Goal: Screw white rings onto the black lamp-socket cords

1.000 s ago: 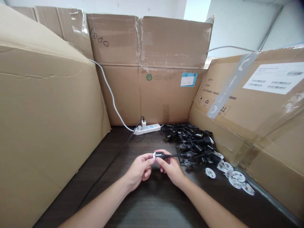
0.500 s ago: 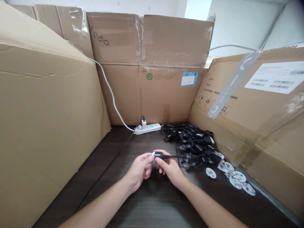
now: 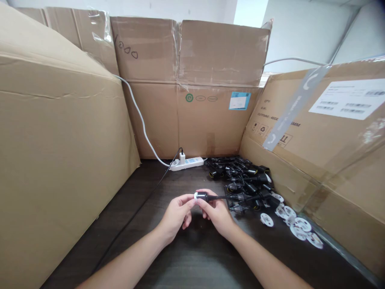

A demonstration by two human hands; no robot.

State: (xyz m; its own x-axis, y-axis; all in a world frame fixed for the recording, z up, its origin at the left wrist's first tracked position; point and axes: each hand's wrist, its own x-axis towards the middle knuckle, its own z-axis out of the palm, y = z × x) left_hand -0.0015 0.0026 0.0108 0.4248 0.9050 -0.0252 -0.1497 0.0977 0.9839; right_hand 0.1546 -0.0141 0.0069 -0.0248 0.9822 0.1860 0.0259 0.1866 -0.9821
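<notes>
Beside right hand (image 3: 215, 212), black cables (image 3: 248, 180) (white discs (image 3: 300, 226) too).

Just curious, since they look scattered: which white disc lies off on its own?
The white disc sitting alone just below the black cable pile, nearest the right hand. The other white discs huddle together further right, by the carton.

Bare left hand (image 3: 176, 216), bare right hand (image 3: 215, 212)

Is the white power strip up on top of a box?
No, the white power strip lies on the dark table at the foot of a cardboard box.
</notes>
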